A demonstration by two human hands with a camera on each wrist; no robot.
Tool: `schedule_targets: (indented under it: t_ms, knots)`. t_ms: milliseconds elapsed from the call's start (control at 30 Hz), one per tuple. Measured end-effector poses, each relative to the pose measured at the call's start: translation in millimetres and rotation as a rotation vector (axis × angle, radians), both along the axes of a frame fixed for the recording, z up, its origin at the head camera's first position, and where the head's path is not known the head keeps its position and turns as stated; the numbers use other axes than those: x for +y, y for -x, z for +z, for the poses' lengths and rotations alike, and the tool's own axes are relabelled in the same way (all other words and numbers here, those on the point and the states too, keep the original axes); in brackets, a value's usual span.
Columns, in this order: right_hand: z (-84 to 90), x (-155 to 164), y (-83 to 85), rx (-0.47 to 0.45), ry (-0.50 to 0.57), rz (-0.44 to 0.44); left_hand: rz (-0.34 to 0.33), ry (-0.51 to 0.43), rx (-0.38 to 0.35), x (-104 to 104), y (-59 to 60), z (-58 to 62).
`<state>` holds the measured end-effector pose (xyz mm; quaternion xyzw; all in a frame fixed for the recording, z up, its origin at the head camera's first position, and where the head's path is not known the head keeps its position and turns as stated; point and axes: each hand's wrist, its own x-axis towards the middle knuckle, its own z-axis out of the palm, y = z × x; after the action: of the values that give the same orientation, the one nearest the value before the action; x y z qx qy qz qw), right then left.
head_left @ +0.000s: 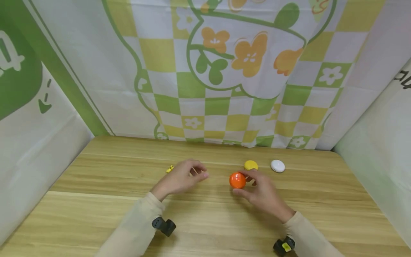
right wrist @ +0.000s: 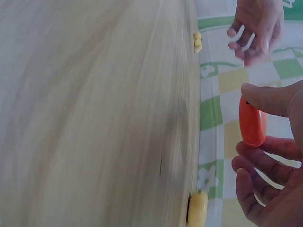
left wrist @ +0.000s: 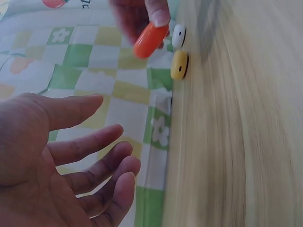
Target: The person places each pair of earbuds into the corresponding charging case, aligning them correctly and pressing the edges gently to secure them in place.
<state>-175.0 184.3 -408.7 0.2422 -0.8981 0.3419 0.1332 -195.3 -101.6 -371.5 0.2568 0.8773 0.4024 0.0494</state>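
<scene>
Orange disc (head_left: 237, 180) pinched in right hand (head_left: 261, 191) fingers (right wrist: 265, 99); left hand (head_left: 181, 178) fingers loosely spread, holding nothing.

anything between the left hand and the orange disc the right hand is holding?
Nothing visible. The left hand hangs empty, fingers loosely curled; only bare table lies between it and the orange disc pinched by the right hand. The yellow disc sits behind.

Glossy orange dome-shaped plastic piece (head_left: 237, 180) sat pinched on edge between thumb and fingers of the right hand (head_left: 263, 191), raised off the wooden table, near centre.
</scene>
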Motion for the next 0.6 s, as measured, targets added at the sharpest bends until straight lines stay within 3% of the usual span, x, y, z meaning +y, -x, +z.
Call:
schedule_targets:
  t_ms: [333,600]
  knots:
    - [11.8,63,8.0,-0.174,-0.172,-0.244,0.028,0.011,-0.005,-18,1.8,0.1]
    - [12.7,105,18.4,-0.285,-0.276,-0.325,0.03,0.019,-0.017,-21,1.4,2.8]
